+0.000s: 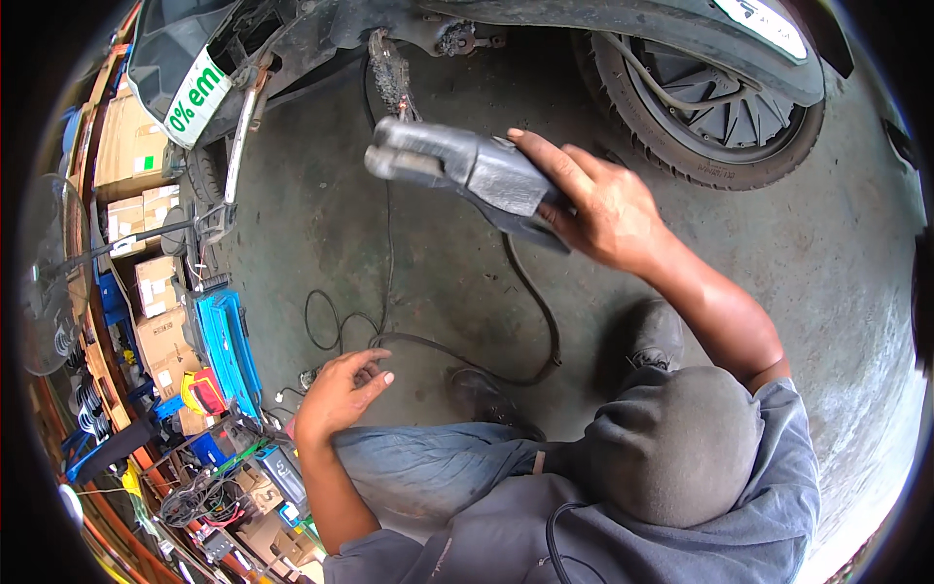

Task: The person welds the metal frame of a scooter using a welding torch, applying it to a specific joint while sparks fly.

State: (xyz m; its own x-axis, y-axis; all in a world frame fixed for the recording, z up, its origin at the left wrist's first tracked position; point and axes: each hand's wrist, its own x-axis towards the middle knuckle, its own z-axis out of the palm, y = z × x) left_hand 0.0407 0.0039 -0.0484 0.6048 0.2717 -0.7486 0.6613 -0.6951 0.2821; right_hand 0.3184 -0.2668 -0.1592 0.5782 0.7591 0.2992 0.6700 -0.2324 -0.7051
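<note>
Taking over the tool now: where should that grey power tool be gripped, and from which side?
Probably at its rear end, where the right hand already wraps the grey tool. The body tapers there into a grip and the black cable leaves from it, while the blocky head points left toward the scooter. Come in from the right, behind the head.

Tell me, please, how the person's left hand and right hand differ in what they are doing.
The right hand is raised and gripping a grey power tool with a black cable; the left hand holds nothing. The right hand's fingers are wrapped around the tool, while the left hand is open with fingers loosely spread. The right hand is up near the scooter's rear wheel; the left hand is low, by the knee. Both are bare.
</note>
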